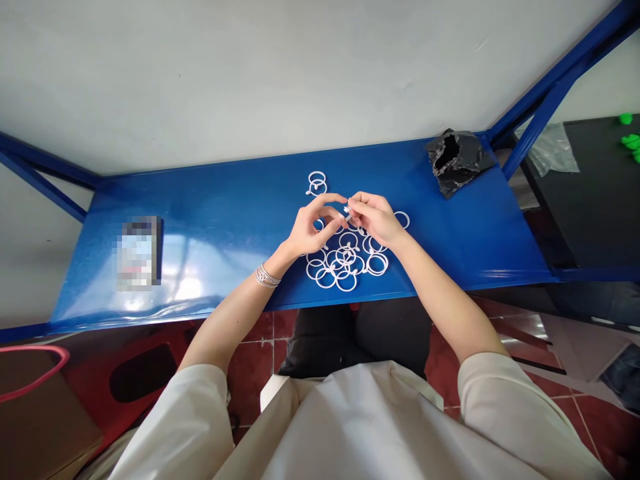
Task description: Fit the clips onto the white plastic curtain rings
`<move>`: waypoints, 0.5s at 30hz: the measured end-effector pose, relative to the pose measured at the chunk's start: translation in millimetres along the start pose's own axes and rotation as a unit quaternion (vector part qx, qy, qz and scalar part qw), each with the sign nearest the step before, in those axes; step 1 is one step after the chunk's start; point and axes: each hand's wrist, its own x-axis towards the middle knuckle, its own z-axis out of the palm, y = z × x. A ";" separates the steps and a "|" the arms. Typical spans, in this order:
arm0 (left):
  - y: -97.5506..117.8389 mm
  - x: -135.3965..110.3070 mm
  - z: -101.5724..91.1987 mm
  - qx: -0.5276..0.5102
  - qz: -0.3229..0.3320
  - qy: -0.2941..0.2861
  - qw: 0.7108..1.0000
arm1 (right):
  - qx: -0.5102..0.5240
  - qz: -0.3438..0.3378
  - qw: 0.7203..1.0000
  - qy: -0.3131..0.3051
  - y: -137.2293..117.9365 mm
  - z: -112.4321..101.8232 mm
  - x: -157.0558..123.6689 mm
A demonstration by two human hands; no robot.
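With the hands as the clock's center, slim, smooth white rings (347,256) lie overlapped at six o'clock on a glossy blue surface (225,220), some partly hidden beneath the fingers. Most have a small knob. Two more overlap at eleven o'clock, just beyond the hands.

The right hand (377,217) pinches a small white piece (349,215), its shape mostly covered by fingertips. The left hand (304,230) curves around, index finger arched away from thumb; whether it also grips the piece cannot be told. A patterned, silvery bracelet (267,276) circles the left wrist.

At two o'clock sits a crumpled black plastic bag (467,160) with a ragged opening. Near nine o'clock, a dark-edged rectangle (137,253) is pixelated beyond recognition. At three o'clock, green things (631,141) are cut off by the edge.
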 end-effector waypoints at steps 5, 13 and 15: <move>-2.1 -1.0 1.6 -0.005 -0.015 0.019 1.000 | -0.034 -0.016 0.999 -0.002 0.5 -0.5 -1.4; -7.5 0.3 -0.7 0.013 0.015 0.038 0.999 | -0.064 -0.049 0.997 0.001 6.8 -4.9 1.8; -8.2 0.4 -1.2 0.020 0.013 0.040 0.999 | -0.067 -0.048 0.997 -0.003 7.7 -7.1 2.4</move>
